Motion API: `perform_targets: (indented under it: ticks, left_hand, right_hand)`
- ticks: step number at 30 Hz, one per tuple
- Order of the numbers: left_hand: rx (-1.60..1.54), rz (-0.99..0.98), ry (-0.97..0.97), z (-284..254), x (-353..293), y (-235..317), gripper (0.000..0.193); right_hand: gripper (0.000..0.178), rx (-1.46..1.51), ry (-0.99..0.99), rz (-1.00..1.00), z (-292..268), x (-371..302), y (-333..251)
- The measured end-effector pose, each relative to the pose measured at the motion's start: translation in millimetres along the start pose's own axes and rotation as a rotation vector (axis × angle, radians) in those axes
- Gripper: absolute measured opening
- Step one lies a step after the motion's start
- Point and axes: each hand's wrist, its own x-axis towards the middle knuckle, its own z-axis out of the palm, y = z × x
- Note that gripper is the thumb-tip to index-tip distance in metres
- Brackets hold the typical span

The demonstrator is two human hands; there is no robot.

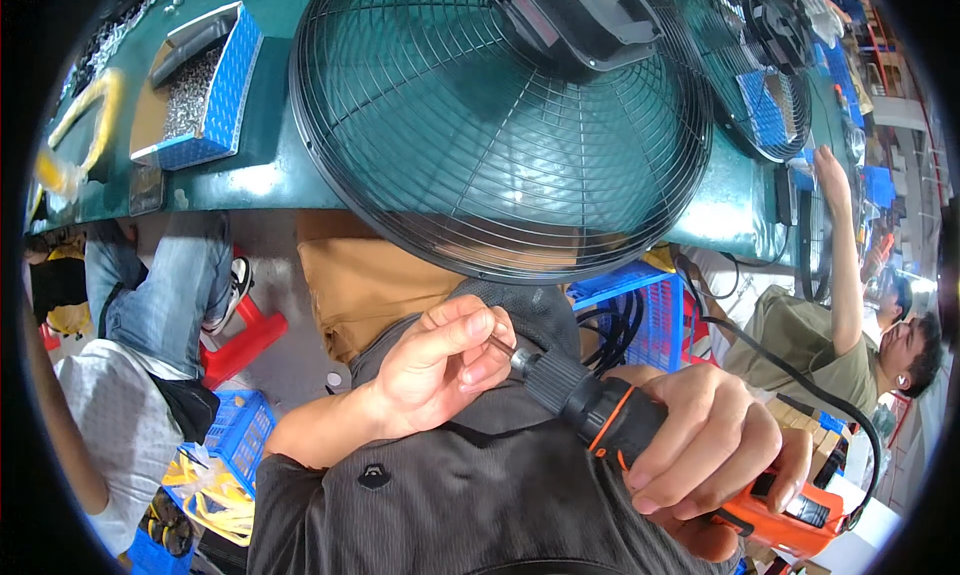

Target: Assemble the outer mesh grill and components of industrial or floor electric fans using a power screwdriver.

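In my right hand (705, 445) is a corded electric drill (565, 390) with a black chuck and an orange body. It is held low against my torso, its nose pointing up and left. The fingers of my left hand (440, 355) are closed on the thin drill bit (502, 346) at the chuck's end. Whether a screw sits on the tip is hidden by the fingers. Just beyond my hands, a large round black wire fan guard (500, 175) overhangs the bench edge, with a black motor housing (575, 20) on top.
On the green bench (270, 185), a blue-and-white box (215, 105) holds many small metal screws. A yellow tape roll (85, 125) lies left of it. Another fan (760, 75) stands at right. The drill's black cord (790, 365) loops right. Co-workers sit on both sides; a blue crate (640, 310) stands below.
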Motion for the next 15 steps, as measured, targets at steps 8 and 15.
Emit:
perform_targets:
  ticks: [8,15]
  left_hand:
    - [-0.002,0.008,0.081,2,-2,1,0.021]
    - [0.203,-0.022,0.161,-10,-4,-2,0.023]
  right_hand:
    - [0.029,0.059,-0.253,0.039,-8,-3,2]
    - [0.041,-0.157,0.1,0.185,6,-5,3]
